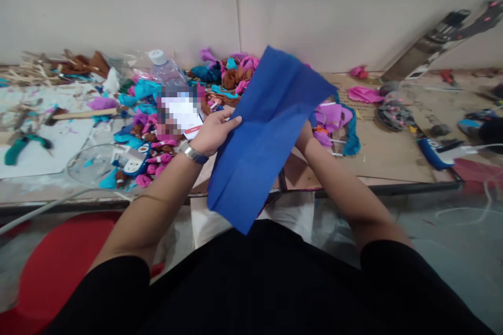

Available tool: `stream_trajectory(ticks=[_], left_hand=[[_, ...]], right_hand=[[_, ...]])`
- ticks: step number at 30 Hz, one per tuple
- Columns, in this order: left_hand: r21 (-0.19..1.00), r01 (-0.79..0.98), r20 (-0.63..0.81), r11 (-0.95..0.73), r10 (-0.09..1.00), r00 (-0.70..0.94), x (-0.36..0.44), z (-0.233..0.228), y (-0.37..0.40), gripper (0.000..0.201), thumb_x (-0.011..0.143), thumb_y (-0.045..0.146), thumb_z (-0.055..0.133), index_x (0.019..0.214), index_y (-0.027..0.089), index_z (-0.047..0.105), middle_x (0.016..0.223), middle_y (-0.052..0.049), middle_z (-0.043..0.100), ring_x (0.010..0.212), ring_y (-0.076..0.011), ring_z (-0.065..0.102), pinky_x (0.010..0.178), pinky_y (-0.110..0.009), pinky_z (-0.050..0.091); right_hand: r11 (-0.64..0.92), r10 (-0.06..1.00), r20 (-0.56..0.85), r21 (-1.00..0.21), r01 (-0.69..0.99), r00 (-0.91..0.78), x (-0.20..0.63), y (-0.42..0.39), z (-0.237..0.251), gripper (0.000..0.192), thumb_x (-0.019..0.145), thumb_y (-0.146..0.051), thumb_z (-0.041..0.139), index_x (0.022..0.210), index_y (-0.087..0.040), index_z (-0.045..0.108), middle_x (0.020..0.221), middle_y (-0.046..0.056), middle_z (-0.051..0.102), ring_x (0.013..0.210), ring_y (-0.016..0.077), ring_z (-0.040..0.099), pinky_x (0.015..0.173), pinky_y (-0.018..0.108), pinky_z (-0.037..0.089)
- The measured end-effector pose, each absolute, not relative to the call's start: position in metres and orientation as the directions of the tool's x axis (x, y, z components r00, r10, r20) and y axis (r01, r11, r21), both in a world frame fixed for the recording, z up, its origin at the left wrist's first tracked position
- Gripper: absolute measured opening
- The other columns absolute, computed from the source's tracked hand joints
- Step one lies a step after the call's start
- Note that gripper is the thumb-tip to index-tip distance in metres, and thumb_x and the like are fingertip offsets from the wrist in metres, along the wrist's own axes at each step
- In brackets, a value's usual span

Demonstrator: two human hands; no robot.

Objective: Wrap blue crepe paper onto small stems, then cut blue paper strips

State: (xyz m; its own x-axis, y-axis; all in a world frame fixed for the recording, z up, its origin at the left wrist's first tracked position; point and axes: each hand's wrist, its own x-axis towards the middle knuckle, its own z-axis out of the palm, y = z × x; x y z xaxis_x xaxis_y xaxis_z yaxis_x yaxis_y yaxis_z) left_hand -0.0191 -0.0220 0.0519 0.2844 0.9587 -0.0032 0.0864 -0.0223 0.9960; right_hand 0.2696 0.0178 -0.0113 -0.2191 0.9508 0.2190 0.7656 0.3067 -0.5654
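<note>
**Blue Sheet Held Above the Workbench Edge**

We see a long blue sheet (262, 138) held in the air over the near edge of the workbench (377, 154). Its long axis runs diagonally: the lower corner points down toward the person's lap, and the upper end points up and away toward the wall (314, 10) behind the bench. A lengthwise crease runs down the sheet, parallel to the long axis.

The left hand (214, 131) grips the sheet's left edge at roughly mid-length. The fingers lie extended across the front face, pressing onto the sheet; the thumb is hidden. A metal wristband (193, 154) sits on this wrist.

The right hand (303, 136) is almost wholly hidden behind the sheet's right edge. We see only the wrist and part of the palm, so we cannot tell how its fingers are set.

Relative to the sheet:
- Left and behind: a heap of pink, turquoise and brown fabric scraps (153, 131) on the bench.
- Behind the upper left: a clear plastic bottle (167, 69) lying among the scraps.
- Right: purple and teal pieces (338, 120) just beside the right edge.
- Far right: a blue-handled tool (430, 153) on the cardboard surface.
- Lower left: a red seat (55, 261) below bench level.
</note>
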Motion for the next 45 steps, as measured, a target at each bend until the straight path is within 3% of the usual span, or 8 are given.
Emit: stream_trajectory(ticks=[7, 10, 13, 18, 23, 26, 36, 45], left_hand=[[0.983, 0.063, -0.177, 0.172, 0.980, 0.090, -0.032, -0.011, 0.021, 0.038, 0.086, 0.038, 0.077, 0.115, 0.015, 0.070, 0.103, -0.012, 0.079, 0.092, -0.0240, 0.075, 0.096, -0.048, 0.062], [0.988, 0.091, -0.127, 0.121, 0.990, 0.055, -0.033, -0.020, 0.021, 0.067, 0.080, 0.025, 0.081, 0.142, 0.018, 0.057, 0.122, -0.015, 0.076, 0.105, -0.0249, 0.075, 0.102, -0.050, 0.060], [0.992, 0.125, -0.017, 0.003, 0.994, 0.109, -0.033, -0.024, 0.018, 0.078, 0.075, 0.017, 0.079, 0.149, 0.022, 0.052, 0.135, -0.014, 0.071, 0.123, -0.0261, 0.070, 0.110, -0.050, 0.056], [0.959, 0.274, 0.054, -0.077, 0.994, 0.091, -0.034, -0.032, 0.018, 0.044, 0.081, 0.022, 0.072, 0.124, 0.016, 0.076, 0.135, -0.014, 0.073, 0.128, -0.0290, 0.067, 0.119, -0.052, 0.049], [0.952, 0.300, 0.069, -0.063, 0.998, -0.011, -0.033, -0.037, 0.020, 0.053, 0.082, 0.024, 0.073, 0.134, 0.017, 0.070, 0.138, -0.013, 0.070, 0.130, -0.0293, 0.066, 0.119, -0.052, 0.049], [0.942, 0.327, 0.067, -0.070, 0.998, 0.020, -0.032, -0.031, 0.012, 0.057, 0.082, 0.028, 0.077, 0.137, 0.018, 0.067, 0.146, -0.014, 0.065, 0.140, -0.0302, 0.059, 0.125, -0.050, 0.042], [0.878, 0.457, -0.012, -0.142, 0.948, 0.318, -0.058, -0.009, -0.065, 0.062, 0.084, 0.049, 0.080, 0.139, 0.024, 0.065, 0.147, -0.014, 0.064, 0.121, -0.0286, 0.069, 0.105, -0.049, 0.058], [0.965, 0.257, -0.176, 0.048, 0.845, 0.504, -0.059, 0.004, -0.130, 0.060, 0.083, 0.042, 0.086, 0.137, 0.025, 0.069, 0.105, -0.010, 0.079, 0.075, -0.0210, 0.077, 0.066, -0.035, 0.067]], right_hand=[[0.139, 0.974, 0.205, -0.180, 0.974, -0.101, 0.271, 0.011, -0.008, 0.032, 0.097, -0.020, 0.053, 0.113, -0.007, 0.078, 0.131, 0.030, 0.062, 0.125, 0.0444, 0.053, 0.096, 0.059, 0.053], [0.149, 0.967, 0.226, -0.140, 0.979, -0.115, 0.276, 0.013, -0.011, 0.033, 0.096, -0.020, 0.054, 0.116, -0.008, 0.077, 0.130, 0.028, 0.063, 0.125, 0.0437, 0.051, 0.093, 0.056, 0.054], [0.182, 0.948, 0.298, -0.215, 0.960, -0.113, 0.284, 0.019, -0.013, 0.036, 0.102, -0.026, 0.046, 0.114, -0.011, 0.077, 0.129, 0.024, 0.065, 0.124, 0.0396, 0.052, 0.097, 0.053, 0.053], [0.217, 0.922, 0.386, -0.428, 0.877, -0.039, 0.299, 0.026, 0.001, 0.042, 0.108, -0.043, 0.040, 0.109, -0.015, 0.073, 0.116, 0.018, 0.071, 0.116, 0.0348, 0.061, 0.106, 0.054, 0.047], [0.191, 0.949, 0.282, -0.874, 0.447, 0.145, 0.300, 0.007, 0.020, 0.046, 0.103, -0.066, 0.044, 0.114, -0.025, 0.062, 0.090, 0.006, 0.069, 0.072, 0.0201, 0.062, 0.072, 0.036, 0.050], [0.115, 0.987, 0.130, -0.983, 0.145, 0.095, 0.285, -0.025, 0.023, 0.047, 0.091, -0.073, 0.060, 0.102, -0.028, 0.059, 0.074, -0.002, 0.056, 0.055, 0.0139, 0.047, 0.058, 0.030, 0.042], [-0.269, 0.963, -0.243, -0.895, -0.356, -0.116, 0.228, -0.150, -0.007, 0.052, 0.092, -0.073, 0.060, 0.106, -0.025, 0.067, 0.074, -0.005, 0.034, 0.052, 0.0096, 0.018, 0.046, 0.027, 0.024], [-0.343, 0.938, -0.312, -0.775, -0.530, -0.152, 0.205, -0.227, -0.028, 0.038, 0.095, -0.063, 0.066, 0.112, -0.029, 0.064, 0.072, -0.007, 0.034, 0.051, 0.0093, 0.026, 0.049, 0.027, 0.029]])
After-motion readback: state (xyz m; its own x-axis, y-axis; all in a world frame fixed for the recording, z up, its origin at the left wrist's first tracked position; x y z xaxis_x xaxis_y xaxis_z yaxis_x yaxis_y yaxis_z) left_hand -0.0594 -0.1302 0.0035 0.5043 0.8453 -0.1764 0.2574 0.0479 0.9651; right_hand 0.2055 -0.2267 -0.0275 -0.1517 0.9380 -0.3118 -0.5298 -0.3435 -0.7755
